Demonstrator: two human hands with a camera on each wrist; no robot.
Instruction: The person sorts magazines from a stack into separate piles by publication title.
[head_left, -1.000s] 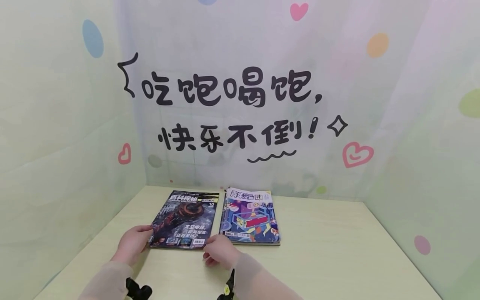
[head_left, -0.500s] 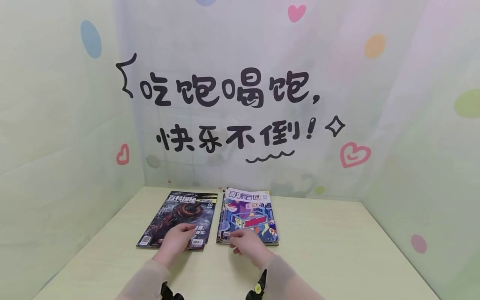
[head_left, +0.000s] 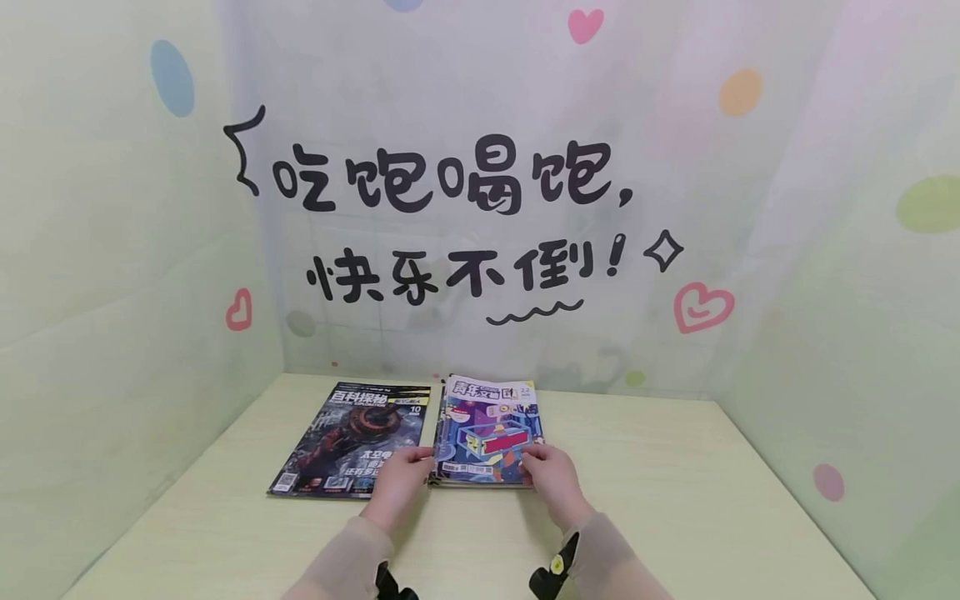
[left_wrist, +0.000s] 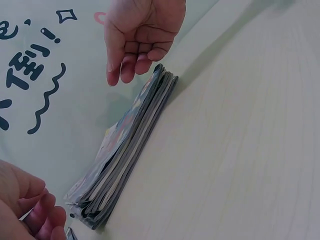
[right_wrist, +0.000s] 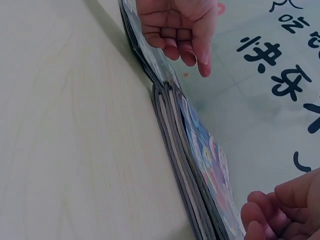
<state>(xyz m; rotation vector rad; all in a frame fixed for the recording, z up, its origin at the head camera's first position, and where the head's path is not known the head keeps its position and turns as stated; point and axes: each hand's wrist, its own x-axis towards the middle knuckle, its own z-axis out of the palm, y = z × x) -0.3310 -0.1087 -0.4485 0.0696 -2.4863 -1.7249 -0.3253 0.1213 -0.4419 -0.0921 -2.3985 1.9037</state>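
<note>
The right-hand magazine stack has a purple and blue cover on top; its layered page edges show in both wrist views. Beside its left edge is my left hand, overlapping a corner of the dark-covered magazines. My right hand is at the stack's lower right corner. In the left wrist view, the right hand hovers by the stack's far end, fingers loosely bent. The left hand looks similar in the right wrist view. Neither hand visibly grips the magazines; contact at the edges is hard to tell.
All the magazines lie on a pale wood-grain table. A printed backdrop with black lettering, hearts and dots rises behind the table and along both sides. A narrow gap separates the two groups of magazines.
Both hands have moved right, from the sides of the dark-covered magazines to the sides of the purple-covered stack. The dark-covered magazines are let go. The view has shifted slightly.
</note>
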